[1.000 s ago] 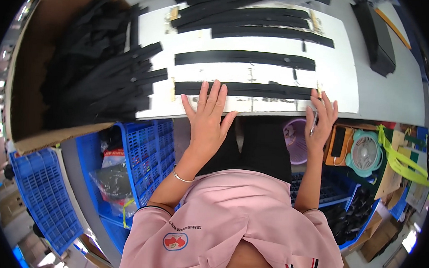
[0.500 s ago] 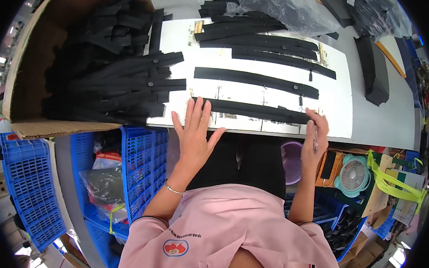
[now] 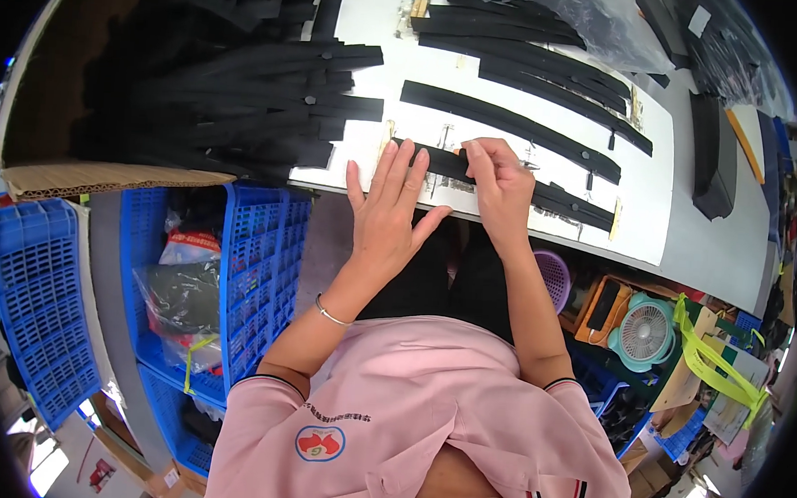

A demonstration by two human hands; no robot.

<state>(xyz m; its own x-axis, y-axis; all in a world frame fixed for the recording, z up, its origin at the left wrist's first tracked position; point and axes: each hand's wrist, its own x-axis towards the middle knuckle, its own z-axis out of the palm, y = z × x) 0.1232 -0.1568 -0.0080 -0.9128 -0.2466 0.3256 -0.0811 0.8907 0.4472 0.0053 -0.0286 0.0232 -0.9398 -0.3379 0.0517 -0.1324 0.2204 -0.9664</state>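
A black zipper (image 3: 559, 201) lies lengthwise along the near edge of a white board (image 3: 638, 239), with small dark marks around it. My left hand (image 3: 385, 203) rests flat and open, its fingertips on the zipper's left end. Over the zipper's middle, my right hand (image 3: 503, 190) is closed in a pinch. A slim pen-like tool was visible in it earlier; now only a small orange tip shows by the fingers. Beyond both hands lies another zipper (image 3: 504, 126) with a hanging pull. Several more black zippers (image 3: 561, 73) sit farther back.
At the left, a cardboard box (image 3: 123, 179) holds a heap of black strips (image 3: 235, 96) that spills onto the board. Clear plastic (image 3: 599, 25) covers the back. Blue crates (image 3: 262, 278), a purple basket (image 3: 555, 280) and a teal fan (image 3: 644, 332) are below the table edge.
My right hand has moved left from the zipper's right end to its middle. My left hand stays on the left end. The whole view has shifted and tilted slightly.
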